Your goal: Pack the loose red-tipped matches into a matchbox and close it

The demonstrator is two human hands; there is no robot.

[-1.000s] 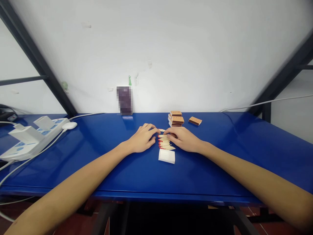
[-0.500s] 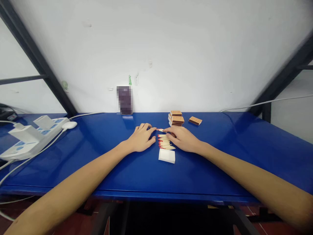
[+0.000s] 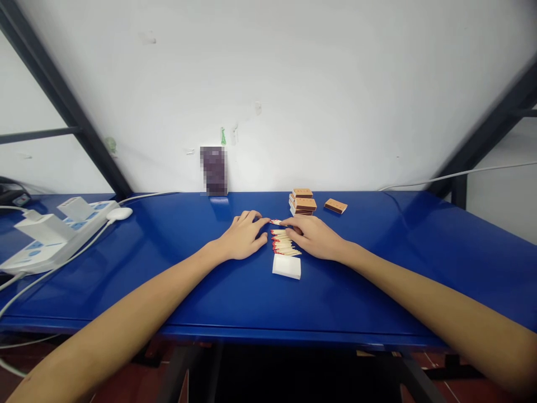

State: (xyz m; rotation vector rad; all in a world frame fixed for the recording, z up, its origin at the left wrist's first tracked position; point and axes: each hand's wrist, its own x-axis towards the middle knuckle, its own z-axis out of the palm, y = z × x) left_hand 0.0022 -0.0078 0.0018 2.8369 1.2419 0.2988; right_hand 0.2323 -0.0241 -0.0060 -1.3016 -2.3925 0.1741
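Both my hands rest low over the blue table (image 3: pixel 201 302), palms down, with the matches between them. My left hand (image 3: pixel 247 236) is spread, thumb well apart from forefinger; the forefinger tip is at the left end of a small far group of matches (image 3: pixel 275 223), and the thumb tip is just left of the main row. My right hand (image 3: pixel 312 236) shows a narrower gap: forefinger at the right end of the same far group, thumb beside the plain ends of the nearer matches. Its other fingers curl under, out of my sight. I see neither hand gripping anything. Main row of matches (image 3: pixel 283 243): laid side by side on the table, red heads to the left, pale sticks to the right, right ends uneven. A small white box (image 3: pixel 287 267) lies flat just on my side of the row. Beyond my right hand, a stack of matchboxes (image 3: pixel 302 202), orange-brown on top, unevenly piled; one single matchbox (image 3: pixel 335 206) lies apart, to the right of it. Far left: a white power strip (image 3: pixel 54 257) with plugs and cables. At the back, a dark blurred panel (image 3: pixel 215 170) stands upright by the white wall (image 3: pixel 335 101).
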